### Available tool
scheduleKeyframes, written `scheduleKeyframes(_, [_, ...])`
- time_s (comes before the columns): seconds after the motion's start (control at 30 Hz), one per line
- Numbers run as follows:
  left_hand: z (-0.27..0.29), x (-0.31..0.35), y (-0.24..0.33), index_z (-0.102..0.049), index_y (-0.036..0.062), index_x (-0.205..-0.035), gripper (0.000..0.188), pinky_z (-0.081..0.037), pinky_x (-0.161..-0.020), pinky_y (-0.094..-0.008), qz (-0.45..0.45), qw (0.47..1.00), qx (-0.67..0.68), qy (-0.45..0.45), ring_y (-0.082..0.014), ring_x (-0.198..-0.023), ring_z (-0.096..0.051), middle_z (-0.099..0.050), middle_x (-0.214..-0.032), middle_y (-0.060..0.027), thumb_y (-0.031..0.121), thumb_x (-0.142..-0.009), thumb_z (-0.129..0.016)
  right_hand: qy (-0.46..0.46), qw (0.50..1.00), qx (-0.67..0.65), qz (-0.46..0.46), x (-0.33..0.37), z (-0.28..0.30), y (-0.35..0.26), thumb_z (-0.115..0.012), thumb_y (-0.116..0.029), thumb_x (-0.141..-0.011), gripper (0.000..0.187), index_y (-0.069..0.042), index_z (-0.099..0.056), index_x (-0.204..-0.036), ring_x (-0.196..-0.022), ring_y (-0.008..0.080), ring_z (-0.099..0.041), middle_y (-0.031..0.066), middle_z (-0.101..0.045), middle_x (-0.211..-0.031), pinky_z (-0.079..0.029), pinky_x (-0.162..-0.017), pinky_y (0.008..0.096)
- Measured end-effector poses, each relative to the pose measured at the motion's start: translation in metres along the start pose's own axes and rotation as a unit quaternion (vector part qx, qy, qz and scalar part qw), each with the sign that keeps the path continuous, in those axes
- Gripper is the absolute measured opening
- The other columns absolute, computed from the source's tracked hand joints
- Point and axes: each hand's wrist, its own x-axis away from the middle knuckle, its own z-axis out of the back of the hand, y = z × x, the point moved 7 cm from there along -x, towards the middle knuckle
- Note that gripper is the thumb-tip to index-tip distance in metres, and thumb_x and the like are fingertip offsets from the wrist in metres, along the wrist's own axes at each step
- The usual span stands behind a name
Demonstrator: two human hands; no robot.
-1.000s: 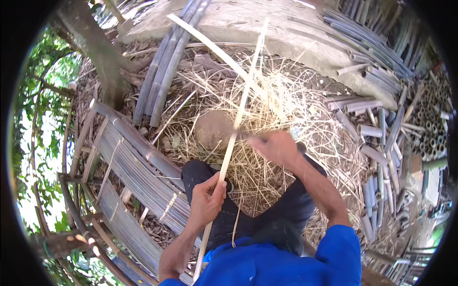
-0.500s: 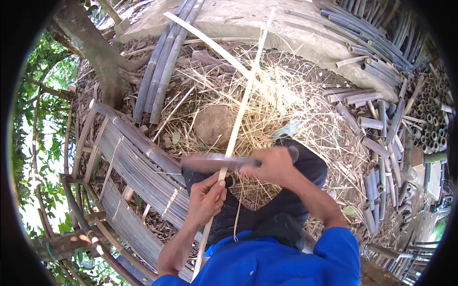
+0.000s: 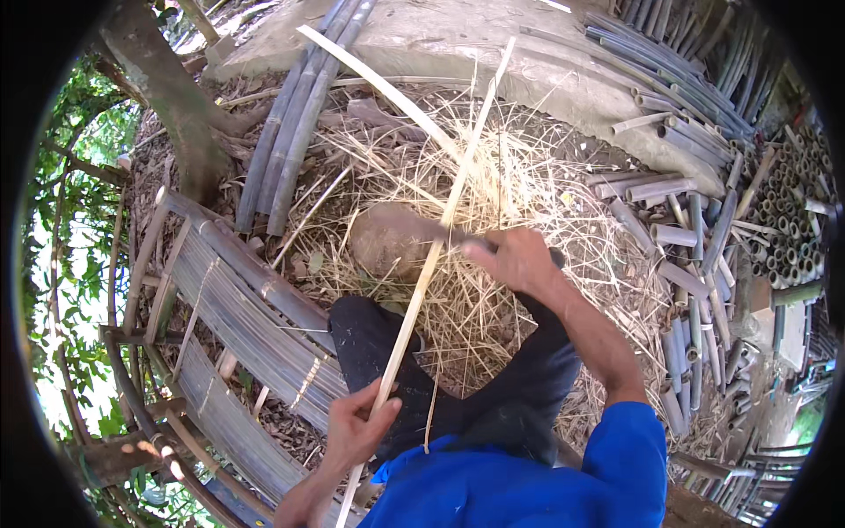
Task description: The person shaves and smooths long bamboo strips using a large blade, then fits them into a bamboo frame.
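Note:
A long pale bamboo strip (image 3: 409,321) runs from beside my body away over the shavings. Near its lower end, my left hand (image 3: 361,424) pinches it between thumb and fingers. My right hand (image 3: 525,261) is closed round the handle of a broad-bladed knife (image 3: 454,236). The blade, smeared by motion, points left and crosses the strip well beyond my knees. Whether its edge bites into the strip I cannot tell. Beneath the blade lies a rounded brown block (image 3: 380,251). Another pale strip (image 3: 378,85) slants across the shavings farther off.
Curly bamboo shavings (image 3: 537,185) cover the ground ahead. Dark bamboo poles (image 3: 295,132) lie at the far left beside a tree trunk (image 3: 180,123). A slatted bamboo bench (image 3: 255,308) stands at my left. Cut bamboo tubes (image 3: 673,235) are piled on the right.
The knife in my right hand has moved away from me along the strip, from above my knees to over the block. My left hand has drawn back toward my body, still holding the strip.

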Motion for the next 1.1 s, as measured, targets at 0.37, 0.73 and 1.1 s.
scheduleKeyframes(0.37, [0.028,0.07,0.0,-0.074,-0.006,-0.114,0.028,-0.042,-0.054,-0.0204,-0.047,0.991,-0.095,0.078,-0.0016,-0.063,-0.054,-0.063,-0.069,0.0037,0.01,-0.091,-0.078,0.188,0.974,0.076,-0.097,-0.1,0.086,0.117,-0.037,-0.086,-0.092,0.099,0.005,-0.077,-0.098,-0.08,0.031,-0.073,0.0236,-0.068,-0.072,-0.057,-0.079,0.0482])
scheduleKeyframes(0.73, [0.014,0.001,-0.006,-0.069,0.0011,-0.13,0.037,-0.035,-0.044,-0.0214,0.04,0.996,-0.075,-0.004,-0.004,-0.048,-0.049,-0.058,-0.06,0.0025,0.024,-0.101,-0.067,0.129,0.976,-0.001,-0.176,-0.068,0.076,0.122,-0.031,-0.086,-0.093,0.098,0.002,-0.074,-0.089,-0.076,0.0331,-0.069,0.0229,-0.068,-0.074,-0.054,-0.072,0.0513])
scheduleKeyframes(1.1, [-0.034,-0.077,0.044,-0.058,-0.0021,-0.141,0.04,-0.027,-0.051,-0.0229,-0.067,0.997,0.011,-0.047,-0.0018,-0.058,-0.038,-0.045,-0.067,0.0082,0.01,-0.104,-0.057,0.041,0.99,-0.094,0.099,0.069,-0.027,-0.082,-0.057,-0.06,-0.098,0.057,-0.006,-0.073,-0.091,-0.065,0.0389,-0.069,0.0185,-0.066,-0.068,-0.053,-0.059,0.0463])
